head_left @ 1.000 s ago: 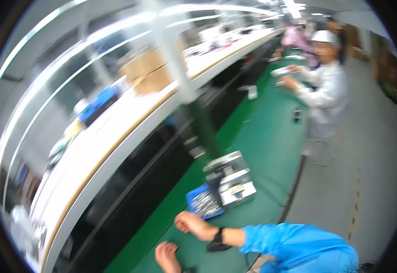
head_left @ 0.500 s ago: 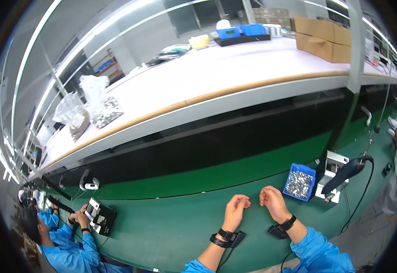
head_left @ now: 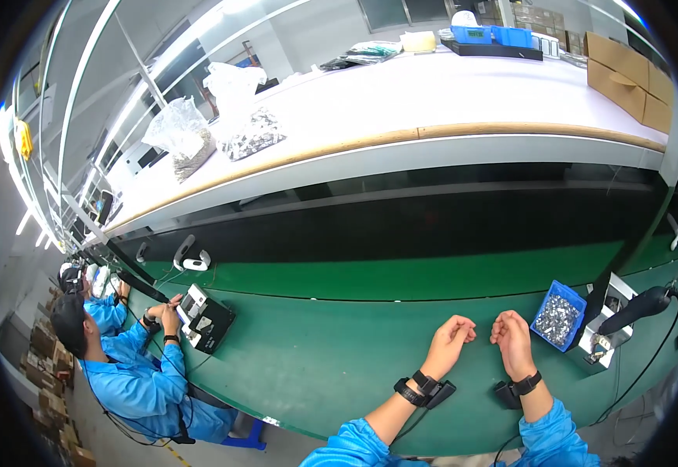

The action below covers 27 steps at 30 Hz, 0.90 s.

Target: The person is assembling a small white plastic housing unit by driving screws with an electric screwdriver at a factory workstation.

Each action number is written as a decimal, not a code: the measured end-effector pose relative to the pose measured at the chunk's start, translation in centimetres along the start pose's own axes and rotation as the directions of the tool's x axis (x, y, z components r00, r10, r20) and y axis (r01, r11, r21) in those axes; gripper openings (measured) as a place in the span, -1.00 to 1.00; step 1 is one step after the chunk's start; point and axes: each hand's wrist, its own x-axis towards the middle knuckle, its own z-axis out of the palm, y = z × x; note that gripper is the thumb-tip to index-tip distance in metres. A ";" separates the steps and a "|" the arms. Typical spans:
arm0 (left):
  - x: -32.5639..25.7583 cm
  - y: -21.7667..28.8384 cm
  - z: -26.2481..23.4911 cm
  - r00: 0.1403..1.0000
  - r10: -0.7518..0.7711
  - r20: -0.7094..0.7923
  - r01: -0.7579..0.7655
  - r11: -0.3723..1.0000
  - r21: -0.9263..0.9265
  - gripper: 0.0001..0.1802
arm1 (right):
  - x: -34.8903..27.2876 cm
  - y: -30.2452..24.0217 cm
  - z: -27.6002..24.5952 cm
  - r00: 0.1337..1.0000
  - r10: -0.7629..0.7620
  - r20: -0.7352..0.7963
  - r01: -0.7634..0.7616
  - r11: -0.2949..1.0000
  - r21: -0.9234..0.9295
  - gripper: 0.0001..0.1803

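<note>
You seem to be handling nothing. Your left hand (head_left: 449, 342) and right hand (head_left: 515, 342) are facing each other, a little apart, over the green tabletop (head_left: 339, 366). Their fingers are curling in; nothing is showing in them, but the insides are hiding, so I cannot tell how closed they are. The blue tray (head_left: 569, 290) is sitting just right of your right hand, holding shiny bits (head_left: 557, 319). Its long side is running away from you, its far end leaning right. Touching it would be calling for a small reach right. Past it, the black tool (head_left: 641, 307) is pointing its thin end back toward your right hand.
</note>
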 end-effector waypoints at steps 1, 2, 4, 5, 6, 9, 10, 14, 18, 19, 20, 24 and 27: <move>0.0 0.1 0.0 1.000 -0.005 0.004 0.005 1.000 0.000 -0.81 | 0.0 0.0 0.1 1.000 0.001 -0.006 -0.001 1.000 0.001 -0.78; 0.0 0.1 0.1 1.000 -0.010 0.001 0.010 1.000 0.007 -0.81 | -0.1 -0.1 0.2 1.000 0.005 -0.009 -0.005 1.000 0.003 -0.78; 0.0 0.1 0.1 1.000 -0.021 0.006 0.021 1.000 0.015 -0.81 | -0.2 -0.1 0.1 1.000 0.008 -0.020 -0.008 1.000 0.007 -0.79; 0.0 0.1 0.1 1.000 -0.014 0.005 0.014 1.000 0.020 -0.82 | -0.2 0.0 0.0 1.000 0.008 -0.016 -0.008 1.000 0.006 -0.79; -0.1 0.1 0.1 1.000 -0.007 0.005 0.007 1.000 0.027 -0.82 | -0.3 0.0 0.0 1.000 0.009 -0.011 -0.009 1.000 0.004 -0.79; -0.5 0.4 -0.1 0.999 -0.020 -0.028 0.020 0.999 0.025 -0.82 | -0.4 0.2 0.8 0.999 0.019 -0.031 -0.019 1.000 0.008 -0.79; -0.4 0.2 -0.1 0.999 -0.021 -0.037 0.022 0.999 0.031 -0.82 | -0.3 0.3 0.6 0.999 0.026 -0.023 -0.025 1.000 0.014 -0.79; 0.1 -0.8 0.3 1.000 0.012 -0.007 -0.012 1.000 -0.008 -0.79 | -0.1 0.2 -0.3 1.000 -0.015 -0.016 0.015 1.000 0.008 -0.77; 0.0 -0.4 0.3 1.000 0.001 0.007 -0.001 1.000 -0.005 -0.80 | -0.2 0.2 -0.2 1.000 -0.005 -0.016 0.004 1.000 -0.003 -0.76; 0.0 -0.4 0.2 1.000 0.000 0.010 0.000 1.000 -0.008 -0.80 | -0.2 0.2 -0.1 1.000 -0.006 -0.018 0.006 1.000 -0.010 -0.76; 0.0 -0.4 0.3 1.000 -0.003 0.021 0.003 1.000 -0.015 -0.80 | -0.2 0.2 -0.1 1.000 -0.007 -0.022 0.007 1.000 -0.011 -0.76; -0.1 -0.1 0.3 1.000 -0.014 0.025 0.014 1.000 -0.005 -0.80 | -0.1 0.3 -0.1 1.000 0.006 -0.028 -0.006 1.000 -0.010 -0.77; -0.2 0.0 0.2 1.000 -0.015 0.000 0.015 1.000 0.019 -0.81 | -0.1 0.2 0.1 0.999 0.018 -0.029 -0.018 1.000 -0.009 -0.78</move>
